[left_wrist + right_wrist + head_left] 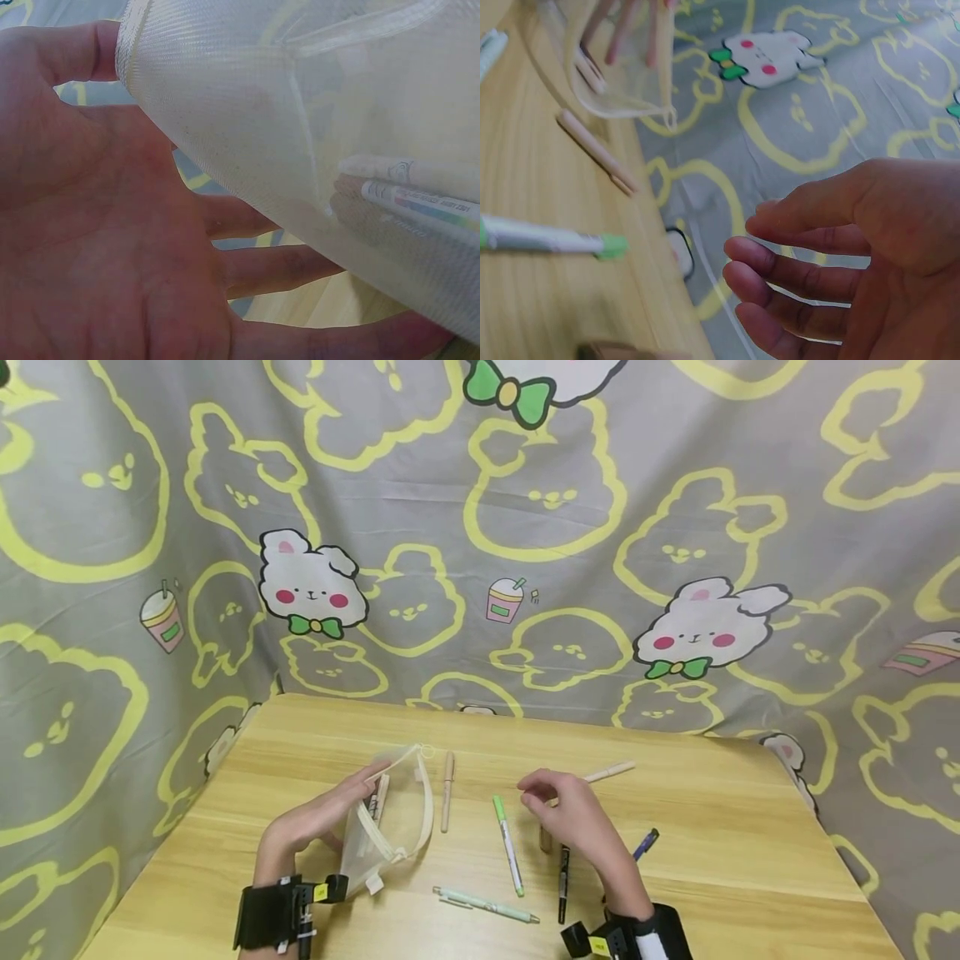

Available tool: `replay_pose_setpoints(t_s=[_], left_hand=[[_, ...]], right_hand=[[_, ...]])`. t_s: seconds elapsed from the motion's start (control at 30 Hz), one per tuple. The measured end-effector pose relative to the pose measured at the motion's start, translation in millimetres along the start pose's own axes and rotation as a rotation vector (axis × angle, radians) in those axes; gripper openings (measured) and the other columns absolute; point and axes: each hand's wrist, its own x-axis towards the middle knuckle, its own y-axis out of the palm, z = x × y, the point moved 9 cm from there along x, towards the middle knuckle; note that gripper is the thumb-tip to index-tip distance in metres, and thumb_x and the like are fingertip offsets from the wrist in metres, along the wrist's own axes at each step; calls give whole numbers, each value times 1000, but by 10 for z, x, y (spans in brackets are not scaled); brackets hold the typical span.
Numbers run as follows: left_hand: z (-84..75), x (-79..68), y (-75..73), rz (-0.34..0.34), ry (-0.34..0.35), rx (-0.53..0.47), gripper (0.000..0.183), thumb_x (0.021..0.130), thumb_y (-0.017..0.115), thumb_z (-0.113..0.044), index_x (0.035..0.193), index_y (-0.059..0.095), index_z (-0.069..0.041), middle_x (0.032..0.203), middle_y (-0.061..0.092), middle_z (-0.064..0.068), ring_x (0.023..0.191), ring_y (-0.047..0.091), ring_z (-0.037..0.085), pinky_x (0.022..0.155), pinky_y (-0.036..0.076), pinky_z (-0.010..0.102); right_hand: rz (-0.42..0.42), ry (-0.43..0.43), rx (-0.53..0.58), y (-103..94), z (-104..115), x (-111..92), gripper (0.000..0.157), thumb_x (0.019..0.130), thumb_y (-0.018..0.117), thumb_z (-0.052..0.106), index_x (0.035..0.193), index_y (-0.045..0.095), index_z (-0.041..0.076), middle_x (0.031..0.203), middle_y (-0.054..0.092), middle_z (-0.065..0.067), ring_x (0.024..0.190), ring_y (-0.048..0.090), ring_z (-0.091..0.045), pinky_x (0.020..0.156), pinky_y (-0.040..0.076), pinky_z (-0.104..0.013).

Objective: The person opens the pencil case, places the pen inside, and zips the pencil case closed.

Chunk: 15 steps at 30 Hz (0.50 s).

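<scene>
A translucent mesh pencil pouch (358, 858) stands tilted with its mouth open, and several pens (427, 202) show through its side. My left hand (318, 817) holds the pouch from its left side, the fingers (277, 266) spread along the mesh and partly hidden behind it. Over the pens on the right, my right hand (576, 814) hovers with loosely bent fingers and nothing in them. Beneath or beside it lie a brown pen (545, 839), a black pen (563, 889), a blue pen (646, 843) and a cream pen (611, 772), some partly covered by the hand and arm.
Between the hands lie a green-capped marker (509, 847) and, close to the pouch, a beige pen (447, 793). A mint pen (487, 906) is nearer the front of the wooden table (720, 827). Patterned grey curtains (555, 568) hang round the table's back and sides.
</scene>
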Motion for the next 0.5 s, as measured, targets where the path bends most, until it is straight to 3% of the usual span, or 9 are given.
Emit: replay_pose_setpoints(t_s=[0.13, 0.33, 0.5], left_hand=[[27, 10, 1, -6, -7, 2, 66, 104, 32, -54, 160, 13, -25, 164, -4, 14, 139, 9, 55, 71, 49, 74], [26, 12, 3, -2, -5, 3, 65, 104, 32, -53, 160, 13, -26, 164, -4, 15, 139, 9, 55, 70, 51, 73], [19, 16, -12, -12, -14, -2, 66, 103, 33, -54, 160, 14, -26, 164, -3, 15, 138, 10, 56, 70, 51, 73]], right_hand=[[19, 18, -5, -146, -135, -27, 15, 91, 68, 8, 104, 74, 13, 95, 72, -1, 90, 65, -18, 71, 58, -37], [218, -84, 26, -293, -308, -155, 21, 93, 63, 2, 112, 70, 7, 107, 70, -11, 99, 63, -27, 82, 58, -48], [293, -95, 44, -409, -467, -238, 28, 89, 61, -7, 114, 68, 6, 111, 69, -14, 103, 62, -32, 93, 48, -62]])
